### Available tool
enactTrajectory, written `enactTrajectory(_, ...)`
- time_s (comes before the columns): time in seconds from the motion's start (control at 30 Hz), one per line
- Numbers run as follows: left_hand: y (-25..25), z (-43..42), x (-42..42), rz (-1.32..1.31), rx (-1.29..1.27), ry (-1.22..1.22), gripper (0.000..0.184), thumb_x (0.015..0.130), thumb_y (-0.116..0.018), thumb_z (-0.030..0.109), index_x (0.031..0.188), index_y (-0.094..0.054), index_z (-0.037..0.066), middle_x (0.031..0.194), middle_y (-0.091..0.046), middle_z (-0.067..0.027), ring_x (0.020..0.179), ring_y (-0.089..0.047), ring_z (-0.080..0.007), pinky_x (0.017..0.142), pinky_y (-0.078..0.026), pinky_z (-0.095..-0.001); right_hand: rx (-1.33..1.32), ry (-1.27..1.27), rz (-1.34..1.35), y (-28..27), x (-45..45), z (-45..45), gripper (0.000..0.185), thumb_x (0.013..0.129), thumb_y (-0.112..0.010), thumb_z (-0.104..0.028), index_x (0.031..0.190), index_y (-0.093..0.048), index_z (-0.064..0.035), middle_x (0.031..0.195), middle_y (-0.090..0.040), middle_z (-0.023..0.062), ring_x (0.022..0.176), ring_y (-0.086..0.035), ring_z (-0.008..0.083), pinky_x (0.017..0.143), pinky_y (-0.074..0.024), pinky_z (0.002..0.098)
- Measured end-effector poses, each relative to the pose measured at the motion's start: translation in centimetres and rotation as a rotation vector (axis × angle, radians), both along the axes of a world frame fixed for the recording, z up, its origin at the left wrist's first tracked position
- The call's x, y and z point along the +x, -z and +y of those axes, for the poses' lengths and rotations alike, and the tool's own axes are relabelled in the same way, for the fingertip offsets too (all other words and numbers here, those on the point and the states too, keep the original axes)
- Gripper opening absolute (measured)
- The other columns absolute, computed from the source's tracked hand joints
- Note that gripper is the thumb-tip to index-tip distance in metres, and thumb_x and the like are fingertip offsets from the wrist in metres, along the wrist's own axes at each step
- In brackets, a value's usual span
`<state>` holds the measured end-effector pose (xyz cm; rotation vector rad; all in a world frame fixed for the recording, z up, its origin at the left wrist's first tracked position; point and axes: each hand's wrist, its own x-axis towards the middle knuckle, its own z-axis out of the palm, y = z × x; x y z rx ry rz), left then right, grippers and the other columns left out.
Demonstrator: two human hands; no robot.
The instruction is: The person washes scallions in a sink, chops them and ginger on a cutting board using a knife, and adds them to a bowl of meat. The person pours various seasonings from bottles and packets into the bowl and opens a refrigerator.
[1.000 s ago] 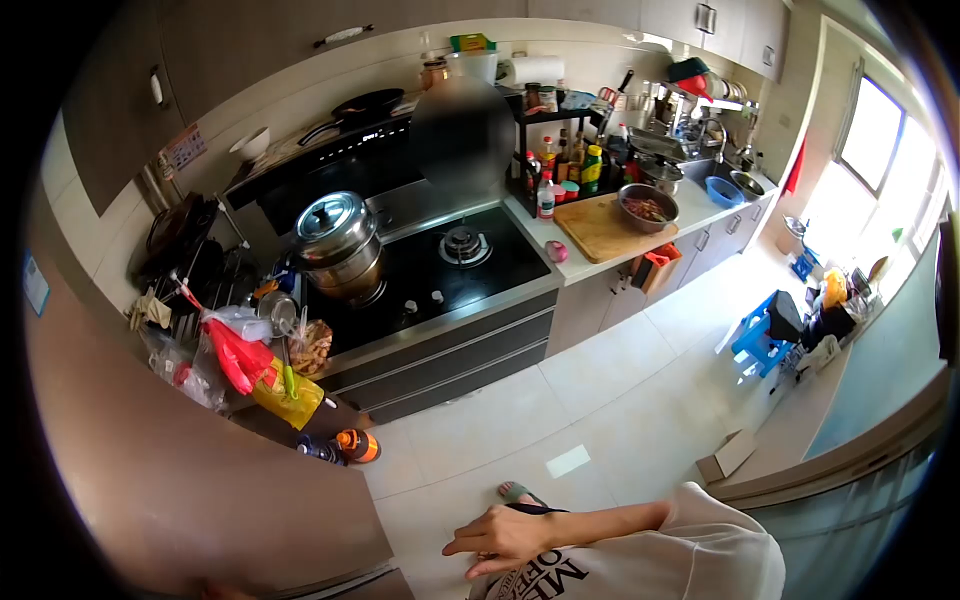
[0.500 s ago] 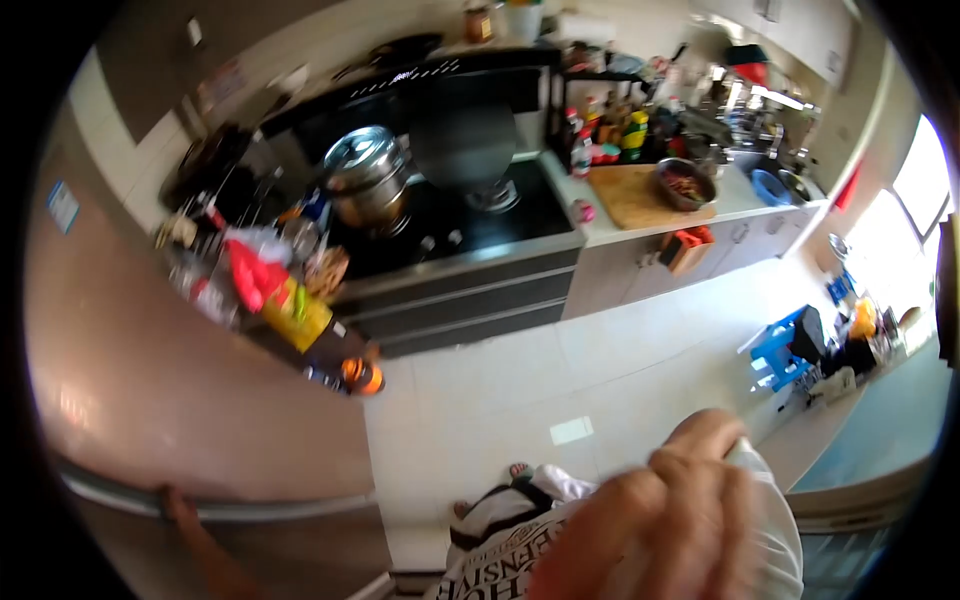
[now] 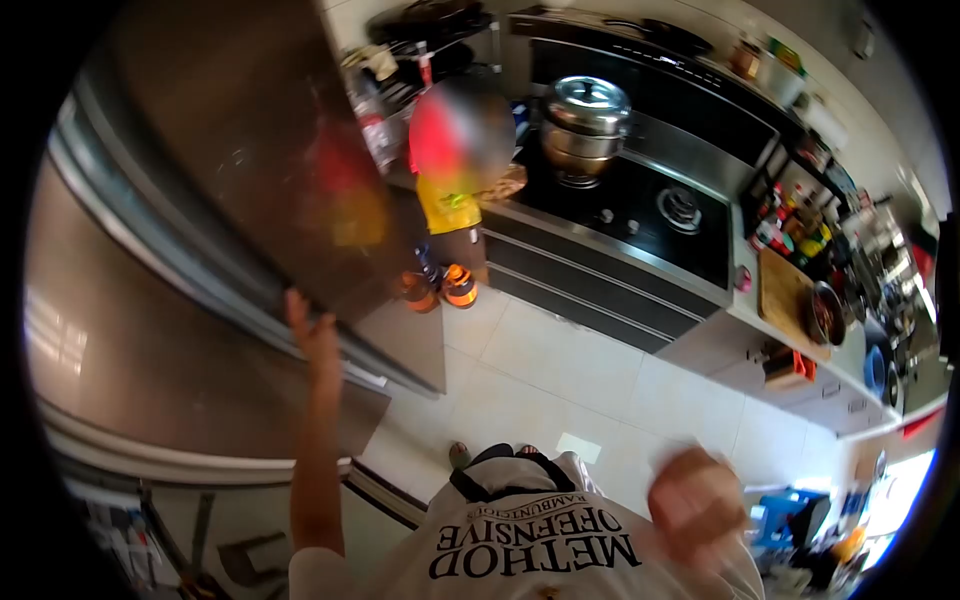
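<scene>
My left hand (image 3: 317, 345) reaches out to the refrigerator door (image 3: 210, 150), its fingers hooked over the long metal handle (image 3: 245, 305). At the lower right, my right hand (image 3: 697, 505) is raised beside my shirt (image 3: 530, 535). Motion smears its fingers, so I cannot tell whether they are closed or hold anything. Bottles with orange caps (image 3: 459, 286) stand on the floor past the door, below a yellow and red bag (image 3: 450, 205) whose top is blurred.
A steel steamer pot (image 3: 583, 125) stands on the black gas stove (image 3: 650, 215). To its right, a cutting board (image 3: 787, 300) and a bowl of food (image 3: 825, 313) lie on the counter. A blue stool (image 3: 770, 530) is on the tiled floor at lower right.
My view has turned left, shifting the stove right in the frame. My left hand stays at the refrigerator handle, nearer the middle of view. My right hand looks smaller and farther from the camera.
</scene>
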<state>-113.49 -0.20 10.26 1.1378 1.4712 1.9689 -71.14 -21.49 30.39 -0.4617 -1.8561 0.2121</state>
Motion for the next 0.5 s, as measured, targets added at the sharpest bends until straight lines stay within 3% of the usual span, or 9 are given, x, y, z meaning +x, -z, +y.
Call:
enactTrajectory(0.03,0.8,-0.1,2.3,0.097,0.033,0.054,0.083,0.075,-0.056,-0.010,0.151,-0.030,0.011,0.152,-0.036,-0.0064,0.137,-0.037,-0.0227,0.107,-0.037,-0.0376,-0.073,0.080,-0.080,0.8,-0.4,2.0,0.028,0.081,-0.055,-0.004,0.106,-0.064,0.0035,0.107,-0.064,0.0293,0.095,-0.065,0.0372,0.082,-0.0543,0.0377)
enactTrajectory(0.07,-1.7,-1.2,6.5,0.163,-0.079,0.054,0.083,0.078,-0.057,-0.009,0.152,-0.027,0.012,0.153,-0.036,-0.0064,0.138,-0.037,-0.0225,0.105,-0.039,-0.0373,-0.342,-0.082,-0.118,0.1,-0.6,5.4,0.034,0.082,-0.056,0.001,0.116,-0.060,0.0031,0.117,-0.063,0.0235,0.111,-0.060,0.0373,0.092,-0.0497,0.0405)
enactTrajectory(0.1,-2.6,-1.4,9.5,0.244,-0.057,0.087,0.083,0.079,-0.058,-0.008,0.153,-0.026,0.013,0.153,-0.035,-0.0067,0.138,-0.037,-0.0228,0.104,-0.039,-0.0372,-0.469,-0.127,0.004,2.8,-2.0,8.3,0.036,0.088,-0.057,-0.003,0.123,-0.056,0.0025,0.124,-0.061,0.0199,0.121,-0.054,0.0355,0.100,-0.0445,0.0425)
enactTrajectory(0.17,-2.8,-2.1,14.5,0.298,-0.025,0.203,0.081,0.082,-0.061,-0.004,0.152,-0.026,0.014,0.153,-0.035,-0.0071,0.137,-0.038,-0.0231,0.103,-0.039,-0.0369,-0.754,-0.090,-0.022,8.4,-3.2,13.4,0.037,0.093,-0.057,-0.009,0.128,-0.052,0.0025,0.132,-0.055,0.0187,0.123,-0.053,0.0315,0.102,-0.0430,0.0411)
enactTrajectory(0.23,-2.7,-3.2,18.5,0.304,-0.020,0.374,0.073,0.083,-0.064,0.000,0.148,-0.032,0.013,0.152,-0.036,-0.0080,0.135,-0.040,-0.0238,0.102,-0.041,-0.0365,-0.917,-0.148,0.001,13.6,-4.3,18.0,0.058,0.098,-0.053,-0.039,0.142,-0.041,-0.0027,0.144,-0.045,0.0166,0.134,-0.042,0.0263,0.111,-0.0319,0.0406)
enactTrajectory(0.3,-2.7,-6.1,20.3,0.368,-0.087,0.575,0.061,0.083,-0.066,0.002,0.139,-0.044,0.012,0.149,-0.039,-0.0089,0.132,-0.043,-0.0251,0.099,-0.044,-0.0368,-1.011,-0.090,0.069,19.4,-5.4,24.6,0.071,0.099,-0.045,-0.054,0.149,-0.033,-0.0054,0.151,-0.037,0.0145,0.140,-0.033,0.0244,0.114,-0.0275,0.0395)
enactTrajectory(0.37,-2.2,-8.8,20.2,0.390,-0.193,0.767,0.051,0.083,-0.067,0.004,0.131,-0.052,0.012,0.146,-0.041,-0.0088,0.130,-0.045,-0.0260,0.096,-0.047,-0.0379,-1.184,-0.281,0.327,19.6,-6.3,29.7,0.081,0.096,-0.031,-0.068,0.152,-0.028,-0.0089,0.156,-0.030,0.0108,0.144,-0.026,0.0246,0.116,-0.0187,0.0411)
enactTrajectory(0.47,-0.2,-12.1,16.9,0.336,-0.364,0.840,0.042,0.087,-0.065,0.003,0.127,-0.056,0.013,0.140,-0.048,-0.0053,0.127,-0.048,-0.0195,0.098,-0.046,-0.0390,-1.339,-0.170,0.634,27.8,-4.1,41.2,0.071,0.097,-0.041,-0.062,0.144,-0.042,-0.0097,0.147,-0.043,0.0049,0.136,-0.035,0.0192,0.114,-0.0216,0.0390)
enactTrajectory(0.5,1.5,-12.8,15.4,0.338,-0.393,0.802,0.037,0.089,-0.063,0.003,0.124,-0.058,0.011,0.134,-0.054,-0.0055,0.122,-0.053,-0.0183,0.096,-0.047,-0.0370,-1.211,0.032,0.656,23.4,-5.0,39.2,0.072,0.095,-0.046,-0.063,0.142,-0.045,-0.0097,0.144,-0.046,0.0050,0.131,-0.041,0.0189,0.111,-0.0260,0.0369)
